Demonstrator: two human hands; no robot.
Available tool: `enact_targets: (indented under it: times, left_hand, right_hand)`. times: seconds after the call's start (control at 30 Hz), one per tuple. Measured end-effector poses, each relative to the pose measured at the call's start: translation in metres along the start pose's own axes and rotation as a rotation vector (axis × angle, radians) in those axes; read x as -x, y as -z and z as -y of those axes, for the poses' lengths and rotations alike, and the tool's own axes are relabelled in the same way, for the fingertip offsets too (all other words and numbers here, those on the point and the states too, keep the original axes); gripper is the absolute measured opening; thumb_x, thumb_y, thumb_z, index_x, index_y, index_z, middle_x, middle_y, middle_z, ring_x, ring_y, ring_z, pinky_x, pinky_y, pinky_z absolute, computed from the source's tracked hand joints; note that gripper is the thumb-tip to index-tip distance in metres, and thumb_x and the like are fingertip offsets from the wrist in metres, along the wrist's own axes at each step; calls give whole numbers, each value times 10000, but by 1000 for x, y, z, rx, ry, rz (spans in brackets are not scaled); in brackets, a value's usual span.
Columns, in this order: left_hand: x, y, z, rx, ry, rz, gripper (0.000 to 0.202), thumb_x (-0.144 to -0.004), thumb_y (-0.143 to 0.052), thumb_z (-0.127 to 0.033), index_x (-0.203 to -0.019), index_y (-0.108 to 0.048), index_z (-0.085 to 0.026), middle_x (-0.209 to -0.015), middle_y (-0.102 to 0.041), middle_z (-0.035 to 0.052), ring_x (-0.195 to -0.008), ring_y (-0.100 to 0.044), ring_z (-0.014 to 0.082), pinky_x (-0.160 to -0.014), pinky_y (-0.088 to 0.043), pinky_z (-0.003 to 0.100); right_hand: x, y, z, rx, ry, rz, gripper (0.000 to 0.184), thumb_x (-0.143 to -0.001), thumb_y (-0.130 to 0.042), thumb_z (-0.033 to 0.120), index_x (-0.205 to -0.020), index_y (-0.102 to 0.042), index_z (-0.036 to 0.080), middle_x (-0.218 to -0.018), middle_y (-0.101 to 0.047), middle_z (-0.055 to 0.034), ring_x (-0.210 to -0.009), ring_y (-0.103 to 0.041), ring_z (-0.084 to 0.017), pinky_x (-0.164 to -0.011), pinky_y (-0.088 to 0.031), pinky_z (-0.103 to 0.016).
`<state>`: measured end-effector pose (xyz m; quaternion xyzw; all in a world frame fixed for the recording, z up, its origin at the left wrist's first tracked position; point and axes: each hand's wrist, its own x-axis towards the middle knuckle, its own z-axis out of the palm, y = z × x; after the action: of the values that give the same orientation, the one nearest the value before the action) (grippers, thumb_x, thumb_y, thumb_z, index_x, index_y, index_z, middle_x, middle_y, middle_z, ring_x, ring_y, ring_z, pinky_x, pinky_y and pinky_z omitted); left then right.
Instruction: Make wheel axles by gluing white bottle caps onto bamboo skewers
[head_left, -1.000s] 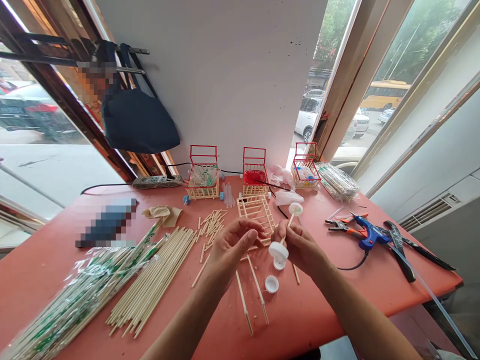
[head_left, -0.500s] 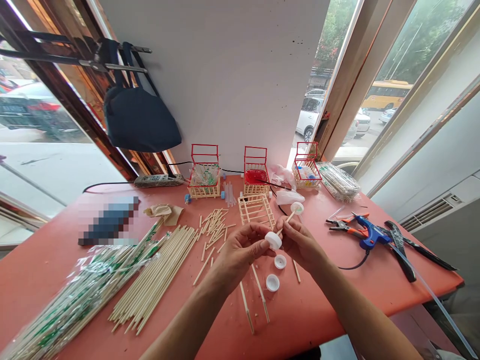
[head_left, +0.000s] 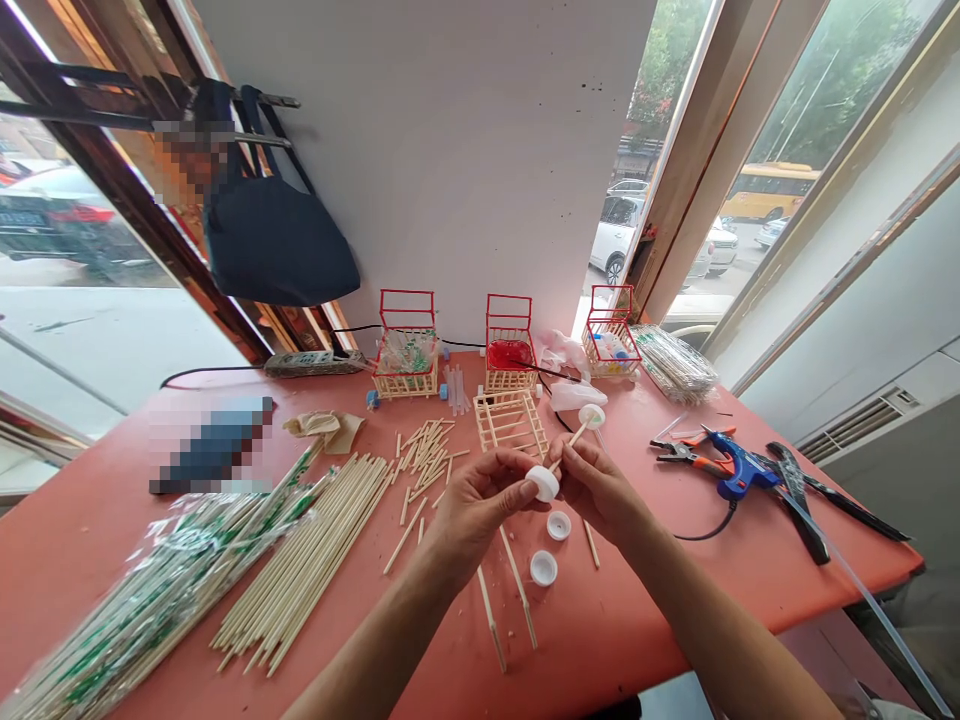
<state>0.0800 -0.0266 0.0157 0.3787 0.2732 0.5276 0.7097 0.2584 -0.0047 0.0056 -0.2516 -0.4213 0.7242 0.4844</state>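
While our left hand (head_left: 480,502) pinches one cap (head_left: 543,484), our right hand (head_left: 604,492) grips its stick (head_left: 576,438); we note two loose caps (head_left: 544,568) on the counter (head_left: 615,632).

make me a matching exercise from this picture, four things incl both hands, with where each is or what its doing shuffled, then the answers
1. left hand
2. blue glue gun
3. right hand
4. dark bag

A. holding the wooden stick
B. hanging up
C. pinching the white cap at the stick's near end
D. lying on the table

Pairs: 1-C, 2-D, 3-A, 4-B
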Motion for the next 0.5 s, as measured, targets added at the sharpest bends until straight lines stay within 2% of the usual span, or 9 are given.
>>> enact_targets:
  times: [0.37, 0.5]
  left_hand:
    - [-1, 2, 4, 5, -12, 10, 348, -668, -962, -352, -866, -758, -152, -857, -810, 71, -738, -739, 168, -717, -614, 290]
    - [-2, 5, 6, 30, -10, 27, 395, -729, -910, -445, -963, -786, -151, -879, -804, 87, -812, -759, 214, -743, -630, 331]
  right_hand:
    - [-2, -2, -1, 2, 15, -16, 358, -838, -839, 484, -830, -666, 171, -658, -663, 16, -595, -568, -106, -580, -458, -215]
    - [-1, 0, 0, -1, 26, -32, 337, -851, -833, 468, -851, -680, 168, -663, -663, 17, -604, -579, -103, -591, -460, -207]
